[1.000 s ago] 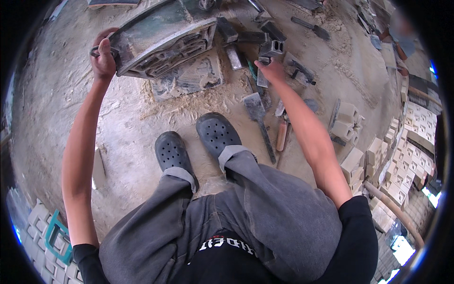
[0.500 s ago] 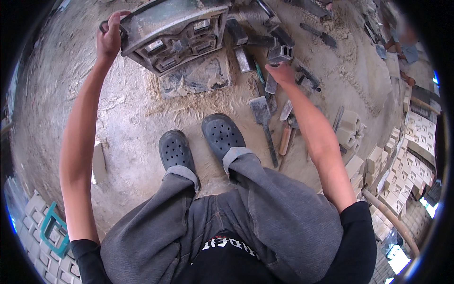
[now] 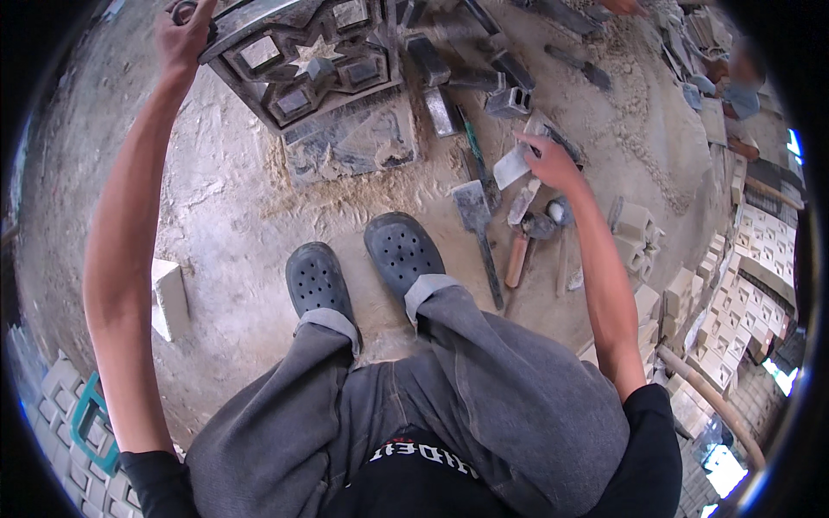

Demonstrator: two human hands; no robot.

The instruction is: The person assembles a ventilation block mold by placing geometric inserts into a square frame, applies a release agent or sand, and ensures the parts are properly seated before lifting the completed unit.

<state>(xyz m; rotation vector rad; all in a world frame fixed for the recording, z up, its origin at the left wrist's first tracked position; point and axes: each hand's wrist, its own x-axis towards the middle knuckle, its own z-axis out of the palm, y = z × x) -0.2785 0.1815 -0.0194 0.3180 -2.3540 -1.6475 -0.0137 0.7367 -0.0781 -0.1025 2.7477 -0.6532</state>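
Observation:
My left hand (image 3: pixel 184 39) is closed around the ring-like handle at the corner of a heavy metal mould frame (image 3: pixel 246 95). The frame stands tilted up, its openwork side with a star-shaped centre facing me. Beneath it lies a sand-smeared flat base plate (image 3: pixel 354 142). Over to the right, my right hand (image 3: pixel 553 161) grips a flat, pale-lit metal plate (image 3: pixel 512 169), with the index finger stretched along it. Close to that hand are a hollow metal block (image 3: pixel 509 103), a flat-bladed scraper (image 3: pixel 473 209) and a wooden-handled tool (image 3: pixel 517 259).
Dark metal blocks (image 3: pixel 426 59) and loose sand are scattered beyond my right hand. Pale cast blocks (image 3: pixel 637 229) stack up at the right. One pale block (image 3: pixel 169 298) stands by my left forearm. Another person (image 3: pixel 741 91) is at the far right.
The mould frame has tipped further up, showing more of its openwork side, as my left hand moved up and left. My right hand moved right and nearer, and the plate shifted with it.

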